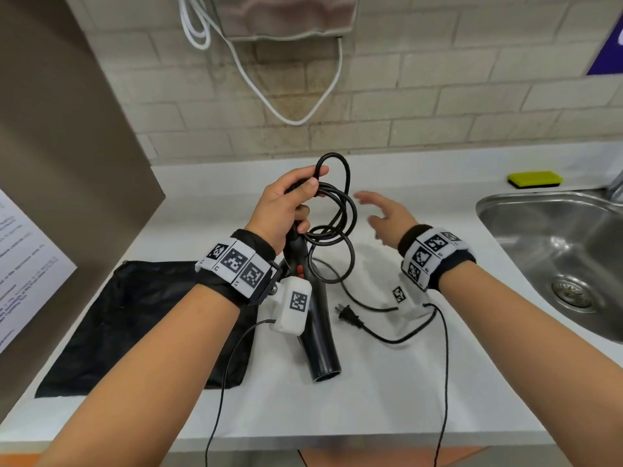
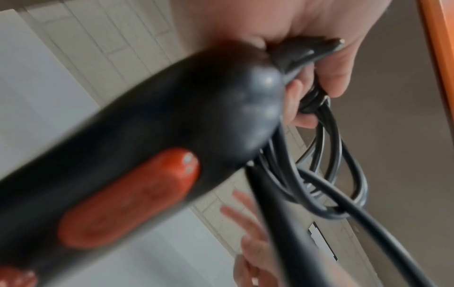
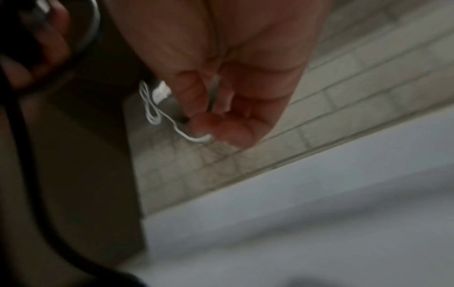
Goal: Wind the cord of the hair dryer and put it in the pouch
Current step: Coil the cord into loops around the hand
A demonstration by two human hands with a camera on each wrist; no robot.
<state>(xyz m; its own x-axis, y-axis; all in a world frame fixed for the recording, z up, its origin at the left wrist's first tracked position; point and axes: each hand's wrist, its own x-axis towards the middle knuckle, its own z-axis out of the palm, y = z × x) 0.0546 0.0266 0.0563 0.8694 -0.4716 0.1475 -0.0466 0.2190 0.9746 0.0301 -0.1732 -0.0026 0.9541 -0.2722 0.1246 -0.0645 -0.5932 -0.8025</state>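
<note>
My left hand grips the end of the black hair dryer's handle together with several loops of its black cord, held above the white counter. The dryer hangs nozzle down toward me, its orange switch large in the left wrist view. The rest of the cord trails onto the counter and ends at the plug. My right hand hovers open just right of the loops, fingers spread, holding nothing. The black pouch lies flat on the counter under my left forearm.
A steel sink is set into the counter at the right, with a yellow-green sponge behind it. A brown panel with a printed sheet stands at the left. A white cable hangs on the tiled wall.
</note>
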